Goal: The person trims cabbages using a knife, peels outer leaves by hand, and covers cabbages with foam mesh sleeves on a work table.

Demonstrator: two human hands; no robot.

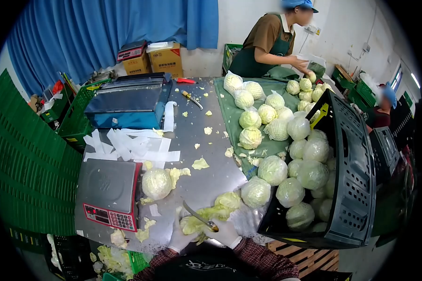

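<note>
In the head view my right hand (226, 234), in a whitish glove, is closed round the handle of a knife with a curved blade (197, 214). The blade points up and left over pale green cabbage leaves (192, 225). My left hand (181, 238), gloved too, grips these leaves from the left side, close to the table's front edge. More loose leaves (228, 201) lie just beyond my right hand. A wrapped cabbage (156, 183) sits beside the red-edged scale (111, 185), to the left.
A black crate (351, 173) of wrapped cabbages stands at the right. Netted cabbages (251, 118) lie on green cloth (227, 110). White strips (126, 145), a blue-sided machine (126, 103) and another knife (192, 99) are farther back. A co-worker (272, 42) handles produce across the table (192, 126).
</note>
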